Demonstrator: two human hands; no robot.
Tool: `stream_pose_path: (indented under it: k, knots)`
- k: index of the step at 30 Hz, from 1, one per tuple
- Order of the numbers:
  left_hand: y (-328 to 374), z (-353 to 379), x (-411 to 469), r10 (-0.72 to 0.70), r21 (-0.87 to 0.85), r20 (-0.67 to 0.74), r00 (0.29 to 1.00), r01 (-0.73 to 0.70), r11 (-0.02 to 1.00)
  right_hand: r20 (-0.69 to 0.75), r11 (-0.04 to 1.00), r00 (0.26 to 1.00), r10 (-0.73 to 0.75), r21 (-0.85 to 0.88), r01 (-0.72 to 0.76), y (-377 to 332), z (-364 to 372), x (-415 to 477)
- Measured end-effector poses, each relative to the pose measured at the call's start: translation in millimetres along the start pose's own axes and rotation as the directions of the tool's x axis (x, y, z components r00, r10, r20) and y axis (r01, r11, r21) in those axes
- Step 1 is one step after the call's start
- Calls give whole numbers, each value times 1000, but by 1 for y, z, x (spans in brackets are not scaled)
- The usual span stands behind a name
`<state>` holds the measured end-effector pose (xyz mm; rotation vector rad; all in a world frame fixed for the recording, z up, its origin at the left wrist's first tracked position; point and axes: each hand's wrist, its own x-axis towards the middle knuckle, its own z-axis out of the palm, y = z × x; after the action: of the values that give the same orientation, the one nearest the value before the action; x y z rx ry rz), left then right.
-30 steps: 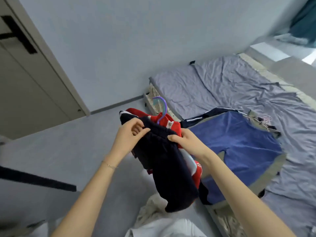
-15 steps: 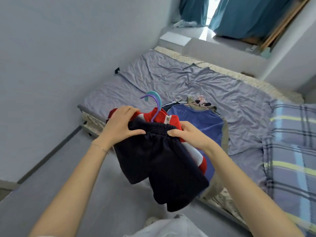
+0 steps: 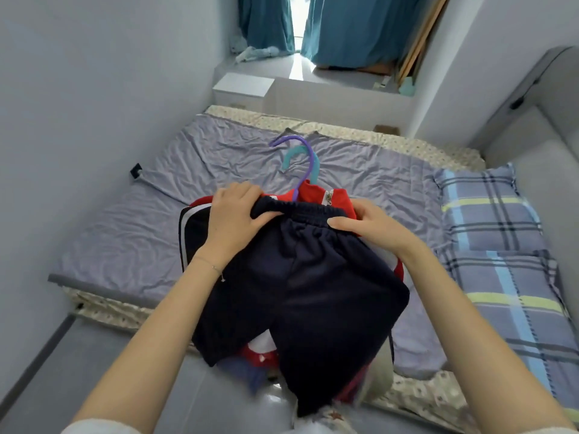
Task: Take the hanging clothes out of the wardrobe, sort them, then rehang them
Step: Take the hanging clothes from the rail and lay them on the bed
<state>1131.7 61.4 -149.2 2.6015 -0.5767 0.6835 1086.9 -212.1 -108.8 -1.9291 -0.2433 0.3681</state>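
Left hand (image 3: 233, 214) is gripping one end of the navy shorts (image 3: 307, 292) by the waistband, and the red jacket (image 3: 332, 198) on its purple hanger (image 3: 300, 164) is bunched right behind. Right hand (image 3: 372, 227) grips the other end, so both hands are apart, holding the shorts over the near edge of the bed (image 3: 150, 233), with a plaid pillow (image 3: 488, 214) off right.

no legible text or labels
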Motion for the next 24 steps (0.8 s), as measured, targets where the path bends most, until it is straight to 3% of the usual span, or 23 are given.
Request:
stream_pose_path:
  k: [9,14,24]
  knots:
    - [-15,168,85,-212,-74,296,931,243,967,-279,984,950,140,-71,-165,118,-76,126]
    - [-31,246,107,-241,-63,434,868,296,953,-381,938,888,256,-123,-323,190,-86,177]
    - [-87,392,136,-299,-3,577,760,368,930,-446,880,844,300,-213,-425,292,-82,270]
